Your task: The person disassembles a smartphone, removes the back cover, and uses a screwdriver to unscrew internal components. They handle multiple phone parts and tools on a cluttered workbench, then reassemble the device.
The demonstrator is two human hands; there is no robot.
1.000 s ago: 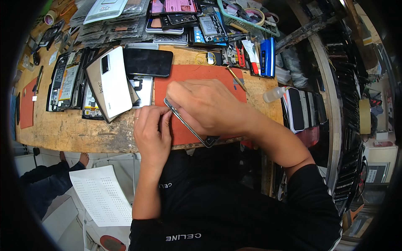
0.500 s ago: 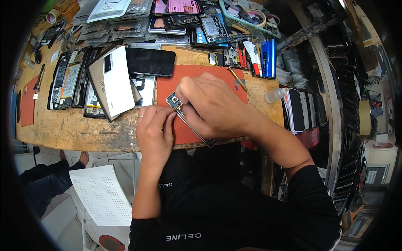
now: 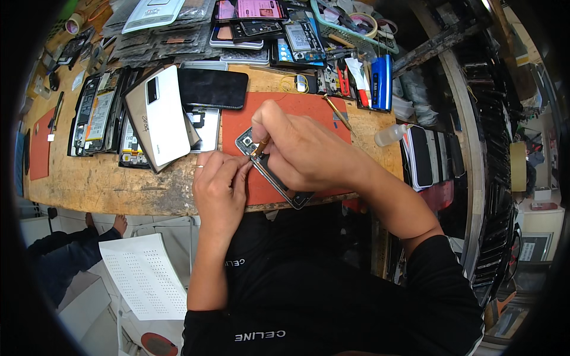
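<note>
An opened phone frame (image 3: 243,140) lies slanted on the orange-red work mat (image 3: 236,118), its camera corner at the far left end. My left hand (image 3: 218,178) is closed, with thumb and fingertips pinching the frame's left long edge. Over the frame, my right hand (image 3: 306,148) grips a slim brass-coloured screwdriver (image 3: 262,144), pointing down at the inside just below the camera. My right fingers and palm hide much of the frame's middle. A second brass-coloured screwdriver (image 3: 337,111) rests at the mat's right edge.
Left of the mat are a white phone back cover (image 3: 169,118), a black phone screen (image 3: 214,88) and opened phones (image 3: 98,115). Farther back stand stacked bagged parts (image 3: 160,44) and a green basket (image 3: 350,35). At right are a small bottle (image 3: 390,135) and a blue box (image 3: 381,83).
My right hand has tilted and shifted slightly, so the screwdriver and more of the frame's inside now show. My left hand stays at the frame's edge.
</note>
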